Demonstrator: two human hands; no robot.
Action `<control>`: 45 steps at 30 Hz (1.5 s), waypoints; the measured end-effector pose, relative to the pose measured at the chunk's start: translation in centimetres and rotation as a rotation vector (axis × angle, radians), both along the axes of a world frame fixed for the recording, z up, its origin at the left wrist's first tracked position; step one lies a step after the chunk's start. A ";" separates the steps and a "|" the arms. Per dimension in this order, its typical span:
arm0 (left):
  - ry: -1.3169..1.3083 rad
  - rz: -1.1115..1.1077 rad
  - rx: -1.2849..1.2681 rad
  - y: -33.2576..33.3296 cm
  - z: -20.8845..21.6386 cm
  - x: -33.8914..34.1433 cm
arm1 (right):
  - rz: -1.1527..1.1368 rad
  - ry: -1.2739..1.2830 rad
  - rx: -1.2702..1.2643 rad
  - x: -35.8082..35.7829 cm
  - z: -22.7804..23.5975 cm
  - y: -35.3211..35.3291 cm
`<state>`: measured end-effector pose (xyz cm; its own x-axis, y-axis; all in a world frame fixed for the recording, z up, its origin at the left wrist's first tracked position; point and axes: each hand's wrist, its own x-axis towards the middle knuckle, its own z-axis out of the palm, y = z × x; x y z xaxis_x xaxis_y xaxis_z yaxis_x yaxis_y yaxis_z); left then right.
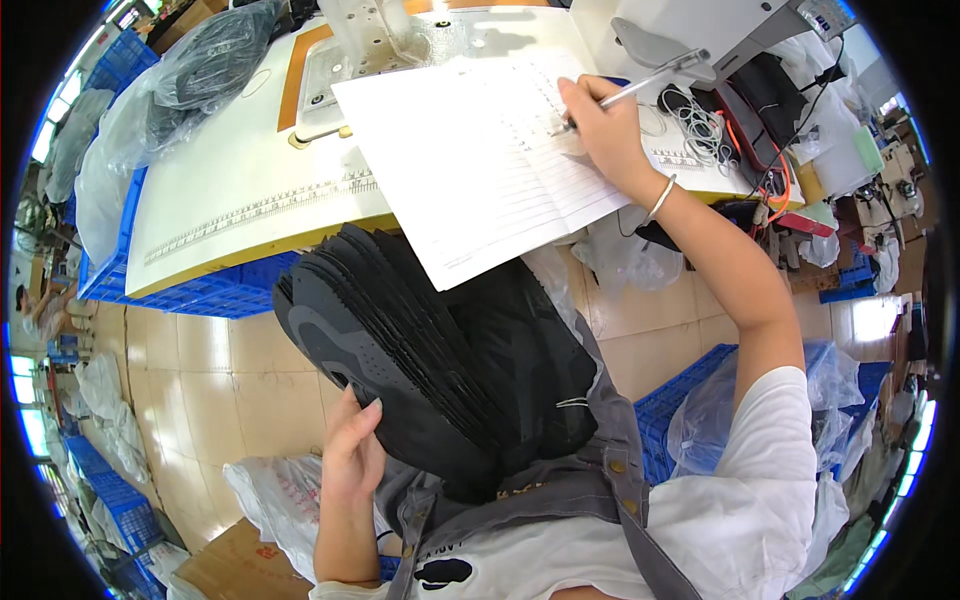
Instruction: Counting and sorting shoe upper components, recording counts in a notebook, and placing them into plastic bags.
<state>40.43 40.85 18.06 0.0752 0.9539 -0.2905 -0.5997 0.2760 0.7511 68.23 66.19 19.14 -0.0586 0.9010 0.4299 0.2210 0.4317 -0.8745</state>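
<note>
A thick stack of black and dark grey shoe uppers (385,340) rests on my lap, leaning against the table edge. My left hand (352,440) grips its lower left side, thumb on the outer piece and the other fingers mostly hidden behind it. My right hand (607,135) is closed round a clear pen (655,76), its tip down at the page. Under that hand lies an open lined notebook (450,160), partly on the table and overhanging its front edge above the stack. Small handwriting shows near the pen.
The white sewing table (200,200) carries a printed ruler strip (270,208) and a sewing machine (365,35). Coiled grey cables (700,130) lie at the right. Plastic-wrapped goods (215,65) sit at the left. Blue crates (215,285) and a cardboard box (240,562) stand below.
</note>
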 end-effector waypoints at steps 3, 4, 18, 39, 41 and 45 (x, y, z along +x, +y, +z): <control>0.014 -0.011 -0.036 0.2 -0.2 0.1 | -0.081 0.159 -0.174 0.4 1.5 0.1; 0.025 -0.012 -0.045 0.3 -0.2 0.2 | -0.089 0.140 -0.111 0.4 1.8 0.3; 0.043 -0.029 -0.088 1.5 0.1 1.1 | 0.026 -0.165 0.061 -0.6 -0.1 0.4; 0.066 -0.112 -0.165 3.3 0.2 2.7 | 0.044 -0.184 0.069 -1.0 -0.1 0.3; 0.066 -0.103 -0.158 3.2 0.0 2.6 | 0.046 -0.208 0.070 -0.8 -0.3 0.4; 0.059 -0.100 -0.183 3.1 0.0 2.6 | 0.049 -0.215 0.063 -0.9 -0.2 0.1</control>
<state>42.99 43.98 18.09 0.1452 0.8735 -0.4648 -0.5191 0.4671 0.7157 67.30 66.33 18.98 -0.1980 0.8666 0.4580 0.3768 0.4986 -0.7807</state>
